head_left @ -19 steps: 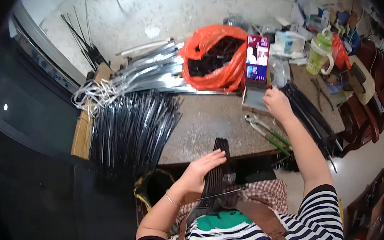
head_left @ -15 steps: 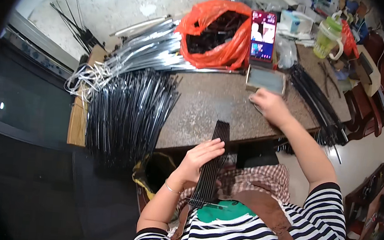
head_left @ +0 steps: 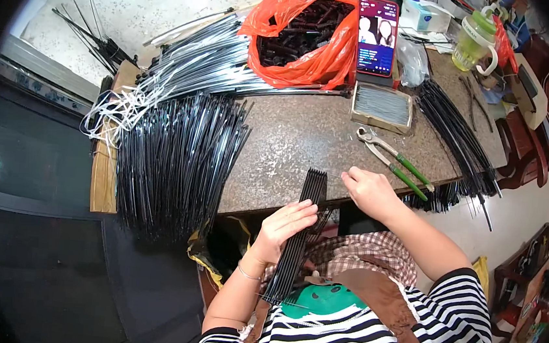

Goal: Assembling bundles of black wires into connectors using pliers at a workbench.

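My left hand (head_left: 287, 227) is closed around a flat row of thin black rods (head_left: 291, 254), held at a slant from my chest to the front edge of the table. A thin wire (head_left: 289, 303) crosses the rods at their lower end. To the right of the rods' upper tips, my right hand (head_left: 369, 191) is in the air with its fingers pinched together; whatever they hold is too small to make out. Pincers with green handles (head_left: 398, 161) lie on the table beyond that hand. Behind them sits an open box (head_left: 381, 123) filled with fine grey wire pieces.
A large pile of black rods (head_left: 174, 156) lies at the left, with silvery rods (head_left: 199, 60) behind it. An orange plastic bag (head_left: 303, 73) holds dark parts. Beside it stands a lit phone (head_left: 376, 40). More black rods (head_left: 457, 138) and a green-lidded bottle (head_left: 473, 45) are at the right.
My right hand has come back from the wire box toward me and the rods' tips, uncovering the pincers. My left hand keeps its hold on the rods. The view has shifted slightly.
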{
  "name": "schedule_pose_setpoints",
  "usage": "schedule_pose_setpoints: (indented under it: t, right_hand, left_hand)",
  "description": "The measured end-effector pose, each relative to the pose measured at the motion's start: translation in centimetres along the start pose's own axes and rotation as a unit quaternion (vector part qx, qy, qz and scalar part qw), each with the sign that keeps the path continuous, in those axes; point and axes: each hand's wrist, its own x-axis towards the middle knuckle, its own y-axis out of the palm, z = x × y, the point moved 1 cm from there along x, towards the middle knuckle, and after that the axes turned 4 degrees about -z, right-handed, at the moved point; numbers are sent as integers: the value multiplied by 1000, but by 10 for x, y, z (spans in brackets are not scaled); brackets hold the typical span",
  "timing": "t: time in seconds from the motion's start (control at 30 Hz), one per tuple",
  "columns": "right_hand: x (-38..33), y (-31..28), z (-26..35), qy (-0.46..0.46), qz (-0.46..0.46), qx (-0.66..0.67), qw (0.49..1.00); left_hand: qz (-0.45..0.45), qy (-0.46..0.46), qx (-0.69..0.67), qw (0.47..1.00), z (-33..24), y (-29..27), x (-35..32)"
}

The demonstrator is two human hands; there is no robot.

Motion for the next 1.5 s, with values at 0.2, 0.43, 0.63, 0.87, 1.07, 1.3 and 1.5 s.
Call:
schedule_pose_setpoints:
  t: [0.2, 0.43, 0.63, 0.87, 1.07, 1.3, 1.5]
  right_hand:
    - [-1, 0, 6, 23, 5, -23, 999]
    - [1, -1, 9, 59, 8, 23, 998]
    - [11, -3, 4, 0, 6, -4, 1000]
    - [9, -12, -26, -89, -92, -58, 990]
    - [-4, 1, -11, -66, -28, 36, 997]
    - [20, 4, 2, -115, -23, 51, 992]
    - [46, -47, 26, -182, 93, 209, 956]
  left_hand:
    - [-1, 6, -5, 1000, -6, -3, 8]
    - [-26, 0, 25, 999, -14, -4, 15]
    - [-22, -14, 27, 999, -20, -5, 18]
    - [-4, -36, 9, 999, -21, -9, 17]
    - [33, -37, -10, 999, -17, -16, 12]
    - [66, -37, 11, 997, -27, -30, 21]
    - [-201, -5, -473, 858, -68, -66, 68]
